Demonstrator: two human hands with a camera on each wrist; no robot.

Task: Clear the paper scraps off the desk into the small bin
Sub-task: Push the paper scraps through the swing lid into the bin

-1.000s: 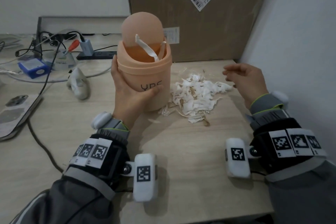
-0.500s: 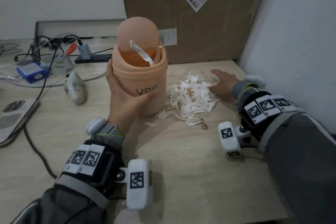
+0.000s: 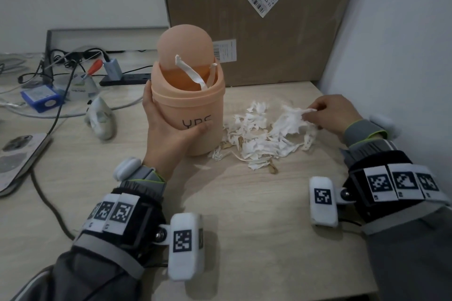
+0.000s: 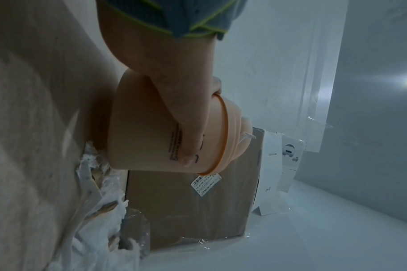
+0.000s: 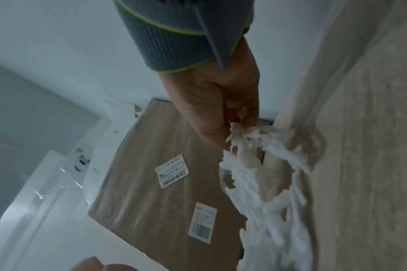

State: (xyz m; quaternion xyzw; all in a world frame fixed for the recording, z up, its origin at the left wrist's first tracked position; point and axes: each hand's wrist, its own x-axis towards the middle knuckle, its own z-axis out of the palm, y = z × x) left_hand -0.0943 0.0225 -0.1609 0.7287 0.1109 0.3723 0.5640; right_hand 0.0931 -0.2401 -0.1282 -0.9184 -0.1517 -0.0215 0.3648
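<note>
The peach bin (image 3: 188, 115) shows black letters "YPS", partly covered by a thumb. The cardboard box (image 3: 256, 32) carries barcode labels, print too small to read.

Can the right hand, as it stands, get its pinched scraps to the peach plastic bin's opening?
Probably yes: the right hand pinches white paper scraps beside the peach plastic bin, nothing stands between, and the left hand steadies the bin.
</note>
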